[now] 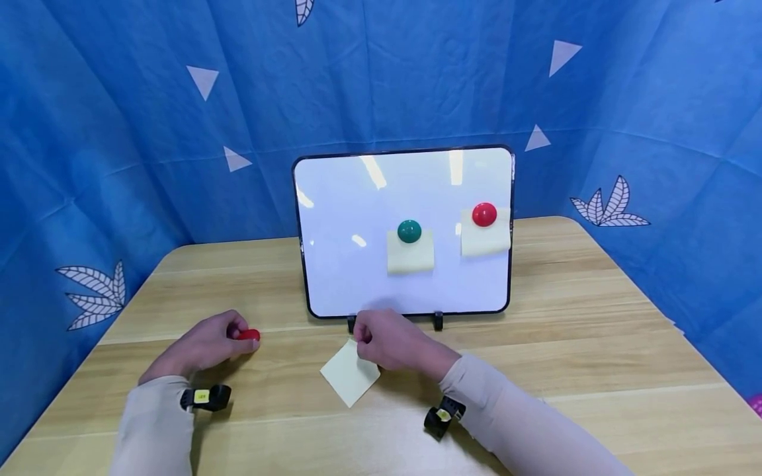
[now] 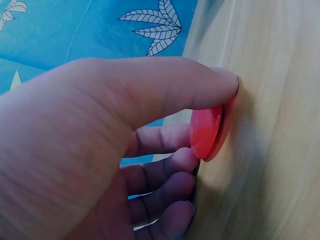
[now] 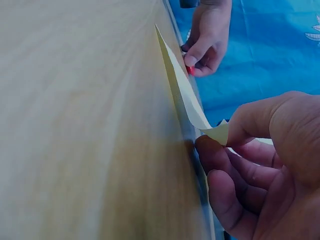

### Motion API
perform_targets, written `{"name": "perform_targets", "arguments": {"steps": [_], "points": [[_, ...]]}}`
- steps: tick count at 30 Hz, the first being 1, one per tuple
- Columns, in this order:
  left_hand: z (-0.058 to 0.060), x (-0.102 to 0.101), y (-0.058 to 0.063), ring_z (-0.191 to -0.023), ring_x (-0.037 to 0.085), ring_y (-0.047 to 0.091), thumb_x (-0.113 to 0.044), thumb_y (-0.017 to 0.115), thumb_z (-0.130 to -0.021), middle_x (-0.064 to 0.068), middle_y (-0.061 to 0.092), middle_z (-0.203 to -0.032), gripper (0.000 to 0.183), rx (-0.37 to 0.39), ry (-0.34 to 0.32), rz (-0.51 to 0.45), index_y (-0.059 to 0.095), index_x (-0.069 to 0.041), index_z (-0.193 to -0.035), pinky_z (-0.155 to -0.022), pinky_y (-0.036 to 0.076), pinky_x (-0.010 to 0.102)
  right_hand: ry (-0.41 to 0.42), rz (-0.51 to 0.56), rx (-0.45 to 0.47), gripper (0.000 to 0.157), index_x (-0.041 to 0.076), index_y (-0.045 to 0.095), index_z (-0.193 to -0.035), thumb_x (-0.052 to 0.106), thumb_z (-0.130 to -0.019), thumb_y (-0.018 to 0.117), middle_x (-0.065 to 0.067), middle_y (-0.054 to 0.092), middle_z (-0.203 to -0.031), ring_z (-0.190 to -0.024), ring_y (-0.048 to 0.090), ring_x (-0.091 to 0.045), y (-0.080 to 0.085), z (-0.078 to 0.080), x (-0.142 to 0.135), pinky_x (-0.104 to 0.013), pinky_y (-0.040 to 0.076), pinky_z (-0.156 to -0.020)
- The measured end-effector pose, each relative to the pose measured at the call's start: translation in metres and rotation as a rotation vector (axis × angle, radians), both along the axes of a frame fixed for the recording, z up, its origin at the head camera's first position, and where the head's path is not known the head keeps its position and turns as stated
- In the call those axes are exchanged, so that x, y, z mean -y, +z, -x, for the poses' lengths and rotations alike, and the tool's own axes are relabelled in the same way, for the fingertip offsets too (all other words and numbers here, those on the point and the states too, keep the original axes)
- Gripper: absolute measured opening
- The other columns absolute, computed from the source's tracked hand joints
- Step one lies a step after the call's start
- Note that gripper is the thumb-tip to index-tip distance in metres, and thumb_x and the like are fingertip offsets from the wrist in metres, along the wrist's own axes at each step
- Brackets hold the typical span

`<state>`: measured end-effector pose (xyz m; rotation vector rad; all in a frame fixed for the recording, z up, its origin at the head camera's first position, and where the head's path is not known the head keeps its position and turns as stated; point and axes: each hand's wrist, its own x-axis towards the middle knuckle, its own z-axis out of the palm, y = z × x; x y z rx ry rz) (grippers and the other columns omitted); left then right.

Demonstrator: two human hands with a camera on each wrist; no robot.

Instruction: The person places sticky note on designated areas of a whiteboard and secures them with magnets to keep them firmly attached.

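My left hand [image 1: 208, 344] pinches a red round magnet [image 2: 206, 131] between thumb and fingers, low over the left part of the table. In the left wrist view the thumb lies across the magnet's upper edge. Near the middle, my right hand [image 1: 389, 340] pinches one corner of a pale yellow sticky note [image 1: 350, 373]. The right wrist view shows that note [image 3: 182, 95] bent at the pinched corner, its far end slanting toward the wood. Behind the right hand stands a whiteboard [image 1: 351, 277] with a black frame.
On the whiteboard, a green magnet [image 1: 409, 231] sits over one yellow note [image 1: 411, 259], and a red magnet [image 1: 485, 214] over another note [image 1: 485, 243]. Black feet [image 1: 438, 321] support the board on the wooden table [image 1: 595, 330]. A blue patterned curtain [image 1: 149, 99] surrounds the table's back and sides.
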<state>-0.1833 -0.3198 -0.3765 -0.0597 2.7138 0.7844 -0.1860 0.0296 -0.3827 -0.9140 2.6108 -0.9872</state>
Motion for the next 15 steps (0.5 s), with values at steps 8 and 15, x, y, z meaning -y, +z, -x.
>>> {"name": "perform_targets", "arguments": {"steps": [8, 15], "points": [[0.0008, -0.0018, -0.0004, -0.086, 0.027, 0.050, -0.045, 0.077, -0.086, 0.010, 0.056, -0.096, 0.052, -0.008, 0.006, 0.012, 0.056, -0.004, -0.110, -0.065, 0.042, 0.035, 0.028, 0.034, 0.005, 0.011, 0.015, 0.058, -0.090, 0.004, -0.091, 0.062, 0.005, 0.058, -0.078, -0.065, 0.053, -0.007, -0.0003, -0.0006, -0.0013, -0.022, 0.046, -0.059], [0.0038, -0.0039, -0.0009, -0.091, 0.028, 0.050, -0.046, 0.078, -0.085, 0.011, 0.057, -0.103, 0.056, -0.067, -0.017, 0.008, 0.058, -0.003, -0.115, -0.070, 0.044, 0.035, 0.051, 0.003, -0.031, 0.015, 0.012, 0.068, -0.093, 0.001, -0.091, 0.058, 0.008, 0.062, -0.081, -0.074, 0.055, -0.007, -0.0002, 0.0001, 0.0002, -0.022, 0.048, -0.070]]}}
